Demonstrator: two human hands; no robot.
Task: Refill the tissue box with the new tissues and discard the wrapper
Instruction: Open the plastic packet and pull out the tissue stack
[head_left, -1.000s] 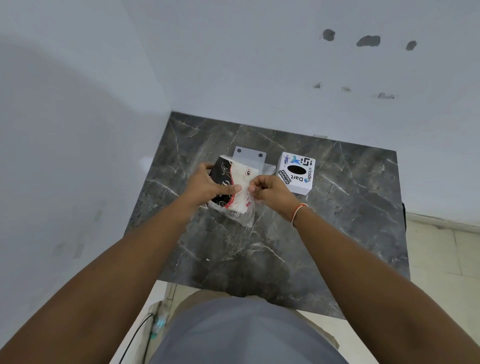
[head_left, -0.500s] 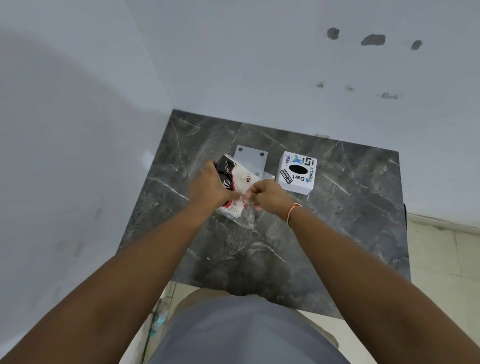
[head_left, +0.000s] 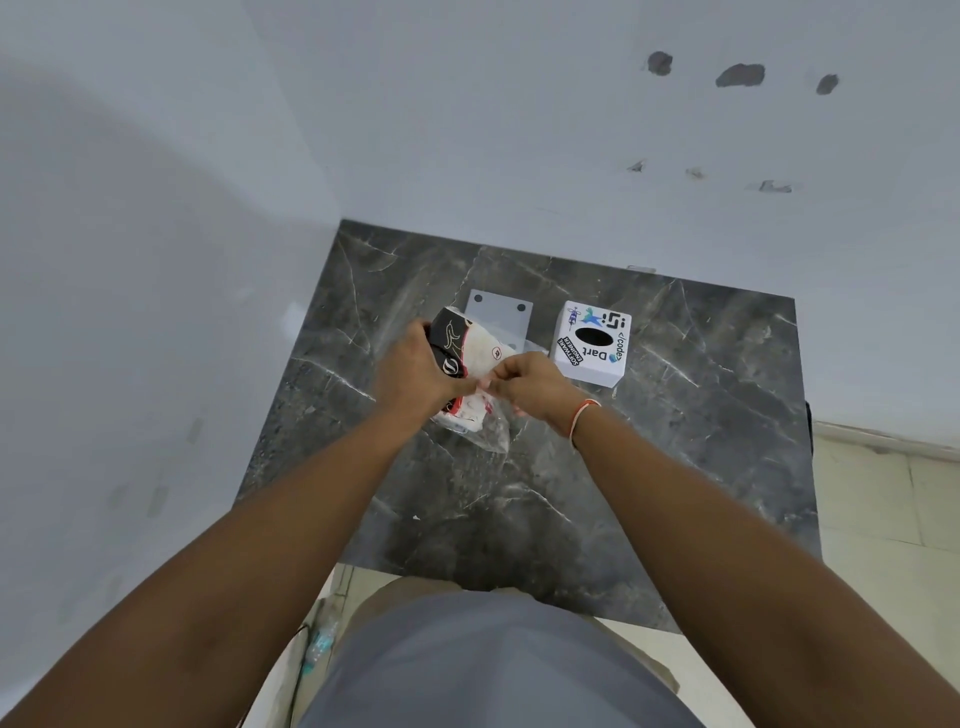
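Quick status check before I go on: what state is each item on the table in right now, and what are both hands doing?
Black, white and red plastic-wrapped tissue pack: held above the table, wrapper still on.
White stickered tissue box: resting on the table, oval slot up, no tissue showing.
Flat grey plate with holes: lying on the table, untouched.
Dark marble table: carries box and plate.
Left hand: gripping the pack.
Right hand: pinching the wrapper.

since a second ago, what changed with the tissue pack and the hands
The left hand slid further over the tissue pack, which tilted slightly. The right hand moved in to pinch the wrapper at the pack's top beside the left fingers. The tissue box and grey plate stayed put.
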